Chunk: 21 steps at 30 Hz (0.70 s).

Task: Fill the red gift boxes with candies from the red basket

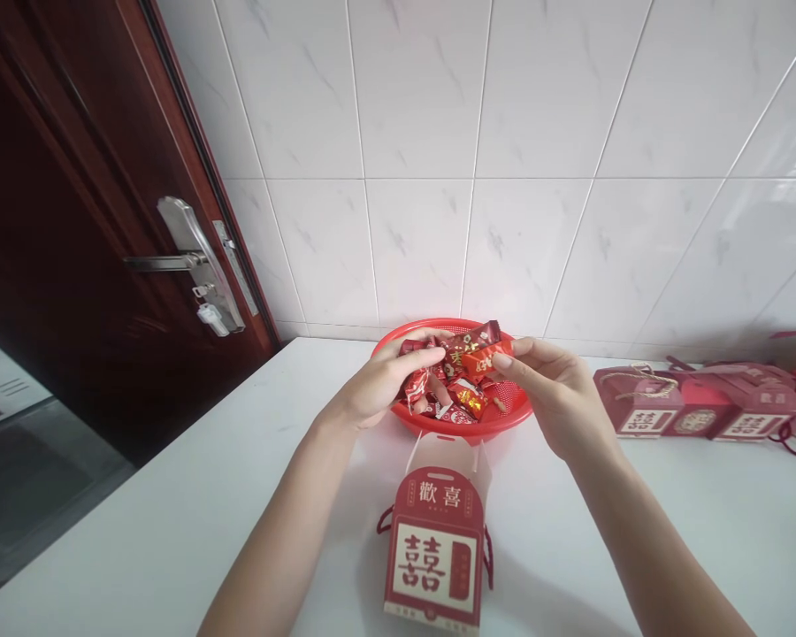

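Over a red plastic basket point(464, 433), my left hand point(381, 379) is curled around several red-wrapped candies point(431, 363). My right hand point(554, 380) pinches an orange-red candy point(483, 358) between thumb and fingers, beside a dark red wrapped one. More candies in red and gold wrappers point(468, 398) show below my hands; which of them rest in the basket and which in my left hand is hard to tell. In front of the basket a red and cream gift box point(436, 540) stands with its top flaps open and dark red cord handles at its sides.
Several closed red gift boxes point(696, 402) with cord handles line the right side of the white table point(252, 442) near the wall. A tiled wall point(417, 177) rises behind the table. At the left is a dark red door point(72, 177) with a metal handle and keys.
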Each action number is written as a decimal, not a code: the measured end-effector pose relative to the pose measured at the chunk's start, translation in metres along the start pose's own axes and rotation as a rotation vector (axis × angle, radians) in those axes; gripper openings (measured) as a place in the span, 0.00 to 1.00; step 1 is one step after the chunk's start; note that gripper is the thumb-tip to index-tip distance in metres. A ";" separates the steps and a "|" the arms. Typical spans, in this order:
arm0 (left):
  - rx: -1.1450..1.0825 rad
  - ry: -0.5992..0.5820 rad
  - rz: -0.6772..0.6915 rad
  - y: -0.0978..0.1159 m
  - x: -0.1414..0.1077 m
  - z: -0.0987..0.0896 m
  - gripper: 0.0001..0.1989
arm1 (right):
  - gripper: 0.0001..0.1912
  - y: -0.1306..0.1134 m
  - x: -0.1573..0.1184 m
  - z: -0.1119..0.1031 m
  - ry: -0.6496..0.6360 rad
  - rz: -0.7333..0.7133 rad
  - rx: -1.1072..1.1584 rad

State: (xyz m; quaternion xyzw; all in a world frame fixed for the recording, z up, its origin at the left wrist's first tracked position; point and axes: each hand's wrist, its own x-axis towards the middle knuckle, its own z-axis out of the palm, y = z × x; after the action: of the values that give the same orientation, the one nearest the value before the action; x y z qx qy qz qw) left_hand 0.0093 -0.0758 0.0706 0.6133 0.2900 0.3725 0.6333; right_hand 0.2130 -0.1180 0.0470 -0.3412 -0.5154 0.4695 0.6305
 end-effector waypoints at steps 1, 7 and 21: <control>0.039 -0.025 -0.003 0.000 -0.001 -0.001 0.20 | 0.12 -0.002 0.000 -0.001 0.002 -0.004 -0.006; 0.523 -0.080 -0.077 0.003 -0.009 -0.009 0.16 | 0.11 -0.011 0.002 -0.014 -0.029 -0.038 -0.103; 1.204 -0.384 -0.270 0.004 -0.019 0.002 0.08 | 0.12 -0.015 -0.003 -0.011 -0.517 0.003 -0.577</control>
State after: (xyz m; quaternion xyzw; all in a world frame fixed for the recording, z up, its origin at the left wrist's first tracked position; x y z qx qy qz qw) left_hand -0.0005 -0.0928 0.0727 0.8750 0.4046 -0.0545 0.2604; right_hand 0.2273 -0.1250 0.0572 -0.3756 -0.7679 0.3764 0.3571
